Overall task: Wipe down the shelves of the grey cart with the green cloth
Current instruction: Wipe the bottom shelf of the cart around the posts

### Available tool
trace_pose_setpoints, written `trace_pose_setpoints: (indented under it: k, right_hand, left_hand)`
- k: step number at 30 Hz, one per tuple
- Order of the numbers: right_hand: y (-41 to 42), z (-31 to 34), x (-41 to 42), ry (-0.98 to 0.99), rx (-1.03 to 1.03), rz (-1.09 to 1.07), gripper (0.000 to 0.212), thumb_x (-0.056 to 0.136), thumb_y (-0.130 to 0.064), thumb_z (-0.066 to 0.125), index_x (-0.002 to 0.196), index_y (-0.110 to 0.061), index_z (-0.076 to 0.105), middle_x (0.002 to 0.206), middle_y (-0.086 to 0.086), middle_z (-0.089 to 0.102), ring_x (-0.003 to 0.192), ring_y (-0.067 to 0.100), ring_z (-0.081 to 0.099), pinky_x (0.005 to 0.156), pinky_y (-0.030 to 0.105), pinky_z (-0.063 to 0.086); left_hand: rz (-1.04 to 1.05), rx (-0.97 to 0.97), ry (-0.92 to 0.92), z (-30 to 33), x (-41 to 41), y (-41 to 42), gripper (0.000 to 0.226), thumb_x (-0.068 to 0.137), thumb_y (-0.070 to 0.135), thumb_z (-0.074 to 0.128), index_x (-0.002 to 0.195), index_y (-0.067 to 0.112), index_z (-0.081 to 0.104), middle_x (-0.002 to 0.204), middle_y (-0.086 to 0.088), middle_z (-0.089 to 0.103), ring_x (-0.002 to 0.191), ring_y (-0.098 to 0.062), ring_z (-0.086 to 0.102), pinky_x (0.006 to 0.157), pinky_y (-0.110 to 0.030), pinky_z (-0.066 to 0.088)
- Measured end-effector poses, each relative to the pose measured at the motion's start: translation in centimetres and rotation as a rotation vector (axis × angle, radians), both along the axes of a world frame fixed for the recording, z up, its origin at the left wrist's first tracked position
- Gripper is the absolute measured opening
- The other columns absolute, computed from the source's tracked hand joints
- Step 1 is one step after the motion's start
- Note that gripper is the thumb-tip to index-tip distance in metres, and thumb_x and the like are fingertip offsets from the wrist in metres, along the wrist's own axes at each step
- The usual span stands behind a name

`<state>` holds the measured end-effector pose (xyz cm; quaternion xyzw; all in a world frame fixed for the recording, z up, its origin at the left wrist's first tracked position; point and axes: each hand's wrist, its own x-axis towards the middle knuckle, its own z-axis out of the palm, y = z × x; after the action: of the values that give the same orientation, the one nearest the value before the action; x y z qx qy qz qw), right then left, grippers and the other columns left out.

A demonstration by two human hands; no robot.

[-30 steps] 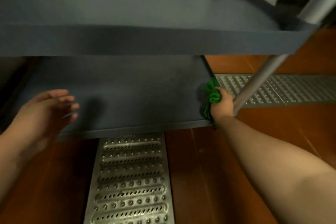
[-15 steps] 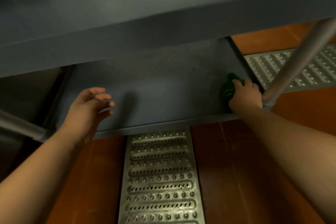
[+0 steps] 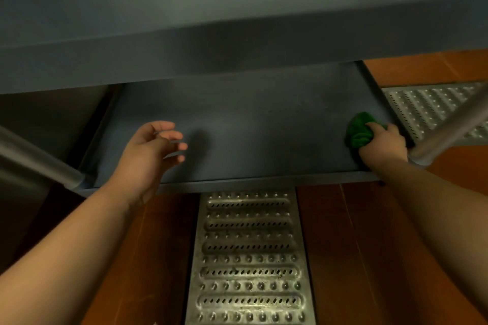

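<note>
Grey cart, lower shelf point(image 3: 250, 124) — green cloth point(image 3: 357, 130) bunched at its right end, near the metal post point(image 3: 449, 132). Right hand point(image 3: 383, 144) — fingers curled round the cloth, pressing it down. Left hand point(image 3: 151, 145) — fingers spread, relaxed, holding nothing, above the shelf's left part.

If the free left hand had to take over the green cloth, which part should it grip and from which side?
The bunched end of the green cloth that sticks out past the right hand, approached from the left across the lower shelf. That side is exposed; the right side is blocked by the hand and the cart post.
</note>
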<state>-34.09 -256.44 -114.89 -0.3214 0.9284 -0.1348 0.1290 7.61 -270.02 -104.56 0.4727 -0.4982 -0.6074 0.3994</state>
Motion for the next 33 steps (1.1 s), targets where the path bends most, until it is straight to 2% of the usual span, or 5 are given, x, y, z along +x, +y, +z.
trace_pose_setpoints:
  k: [8,16,21,26,33]
  right_hand:
    - [-4.8,-0.4,9.6,-0.016,-0.03,0.018,0.068,0.085,-0.018,0.062,0.149,-0.023,0.04,0.142,0.02,0.036,0.122,0.045,0.04,0.11,0.05,0.036]
    - [-12.4,-0.9,23.0,-0.028,-0.015,0.127,0.068,0.087,-0.02,0.062,0.149,-0.026,0.036,0.15,0.015,0.03,0.13,0.041,0.036,0.11,0.049,0.035]
    - [-16.4,-0.8,30.3,-0.054,-0.012,0.232,0.068,0.089,-0.02,0.059,0.152,-0.026,0.031,0.154,0.012,0.027,0.134,0.038,0.032,0.111,0.05,0.034]
    - [-20.0,-0.9,38.3,-0.041,-0.032,0.37,0.07,0.089,-0.025,0.061,0.152,-0.024,0.029,0.158,0.011,0.021,0.135,0.036,0.03,0.11,0.048,0.032]
    - [-25.0,-1.3,49.0,-0.03,-0.06,0.625,0.07,0.086,-0.03,0.061,0.149,-0.023,0.032,0.156,0.015,0.024,0.135,0.039,0.031,0.11,0.047,0.032]
  left_hand:
    - [0.032,0.001,0.026,-0.3,5.1,-2.3,0.031,0.091,-0.007,0.043,0.096,0.02,0.056,0.088,0.0,0.062,0.074,-0.016,0.063,0.067,-0.03,0.049]
    - [0.056,0.023,0.004,-0.7,12.4,-4.4,0.035,0.089,-0.011,0.04,0.096,0.021,0.054,0.086,0.002,0.062,0.072,-0.015,0.063,0.063,-0.028,0.05]
    - [0.103,0.063,0.012,-0.7,16.1,-5.7,0.033,0.088,-0.01,0.042,0.098,0.019,0.054,0.087,0.001,0.062,0.073,-0.016,0.062,0.064,-0.03,0.049]
    - [0.166,0.082,0.025,-0.8,18.3,-6.3,0.034,0.088,-0.009,0.042,0.11,0.013,0.053,0.087,0.001,0.062,0.07,-0.014,0.062,0.063,-0.03,0.049]
    - [0.227,0.121,0.034,-0.8,20.5,-6.0,0.034,0.087,-0.01,0.041,0.109,0.012,0.055,0.093,-0.007,0.063,0.073,-0.018,0.063,0.06,-0.031,0.049]
